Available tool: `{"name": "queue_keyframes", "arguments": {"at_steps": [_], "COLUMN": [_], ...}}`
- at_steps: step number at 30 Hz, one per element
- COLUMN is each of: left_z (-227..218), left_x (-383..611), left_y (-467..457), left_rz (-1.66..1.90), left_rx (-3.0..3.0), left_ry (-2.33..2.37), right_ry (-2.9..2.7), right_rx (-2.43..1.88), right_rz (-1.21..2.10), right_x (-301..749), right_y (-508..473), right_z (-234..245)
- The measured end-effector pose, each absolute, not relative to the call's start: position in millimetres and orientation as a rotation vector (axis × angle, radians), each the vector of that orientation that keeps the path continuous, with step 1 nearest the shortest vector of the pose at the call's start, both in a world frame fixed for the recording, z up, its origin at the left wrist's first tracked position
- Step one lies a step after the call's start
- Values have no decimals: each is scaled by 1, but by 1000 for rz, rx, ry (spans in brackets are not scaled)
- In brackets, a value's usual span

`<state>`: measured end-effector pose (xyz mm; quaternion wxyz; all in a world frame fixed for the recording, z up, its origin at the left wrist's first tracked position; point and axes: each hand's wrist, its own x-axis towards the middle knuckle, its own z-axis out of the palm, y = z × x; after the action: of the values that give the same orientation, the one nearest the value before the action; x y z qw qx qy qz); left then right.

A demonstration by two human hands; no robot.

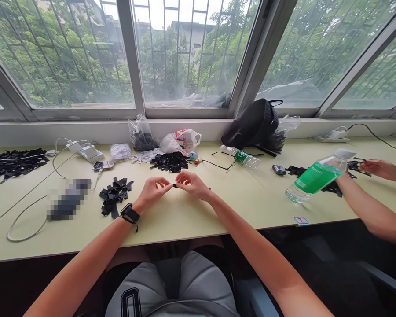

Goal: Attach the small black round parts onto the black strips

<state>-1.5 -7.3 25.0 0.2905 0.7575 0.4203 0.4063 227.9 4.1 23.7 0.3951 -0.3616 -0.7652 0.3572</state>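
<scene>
My left hand (pixel 154 191) and my right hand (pixel 193 185) meet over the table (pixel 185 215), thumbs and fingertips pinched on a small black strip (pixel 174 185). Only a bit of this strip shows between the fingers. A black watch sits on my left wrist. Just left of that hand lies a loose heap of black strips (pixel 114 196). Beyond both hands is a denser pile of small black pieces (pixel 171 162), with flat white pieces (pixel 148 156) beside it.
More black strips (pixel 18 163) cover the far left. A blurred dark object (pixel 69 199), cables and a power strip (pixel 89 152) lie nearby. Glasses (pixel 222 166), a bottle (pixel 242 156) and a black bag (pixel 252 123) stand behind. At right, a large bottle (pixel 317 178) fronts a co-worker's hands (pixel 378 169).
</scene>
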Motion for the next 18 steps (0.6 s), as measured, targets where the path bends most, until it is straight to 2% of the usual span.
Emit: {"name": "queue_keyframes", "arguments": {"at_steps": [8, 18], "left_z": [13, 18], "left_x": [-2, 4], "left_y": [-7, -16], "left_rz": [1042, 1054], "left_rx": [2252, 2425], "left_ry": [1236, 1017], "right_ry": [-2193, -2370], "right_rx": [-933, -898], "right_rz": [310, 187], "right_x": [224, 224], "right_y": [-2, -5], "right_z": [16, 19]}}
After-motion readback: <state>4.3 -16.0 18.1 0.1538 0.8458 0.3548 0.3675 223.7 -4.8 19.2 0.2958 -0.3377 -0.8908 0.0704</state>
